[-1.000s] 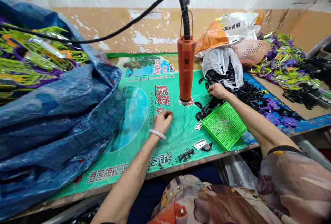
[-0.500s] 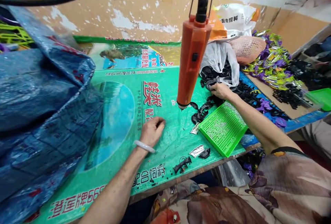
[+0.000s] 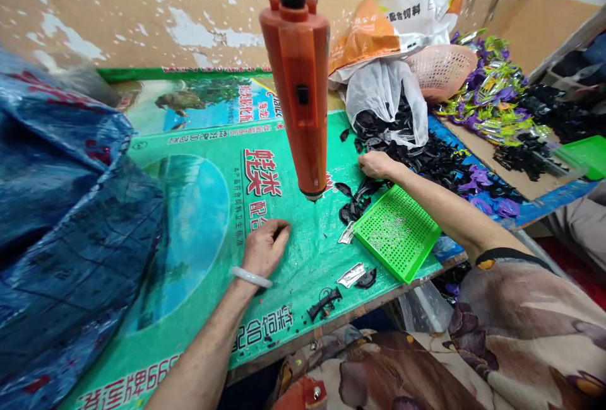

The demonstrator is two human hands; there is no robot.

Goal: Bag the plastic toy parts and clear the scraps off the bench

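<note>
Resting on the green printed sheet (image 3: 303,258), my left hand (image 3: 266,245) has its fingers curled in, and whatever they may hold is hidden. My right hand (image 3: 376,165) is closed at the left edge of a heap of black plastic parts (image 3: 402,123); its fingertips are turned away from view. Several loose black pieces (image 3: 351,211) lie just below it. Beside my right forearm sits a green perforated tray (image 3: 428,249) with small shiny bits in it. An orange power screwdriver (image 3: 299,94) hangs upright between my hands, touched by neither.
A blue plastic sack (image 3: 61,221) bulges over the left side. Silver pieces (image 3: 351,275) and a black part (image 3: 324,304) lie near the front edge. At the back right are a white plastic bag (image 3: 376,91), a pink basket (image 3: 442,72) and yellow-purple parts (image 3: 492,107).
The whole view has shifted, so most things appear farther left. My right hand has drawn slightly left, away from the white bag's mouth. My left hand keeps its place on the sheet.
</note>
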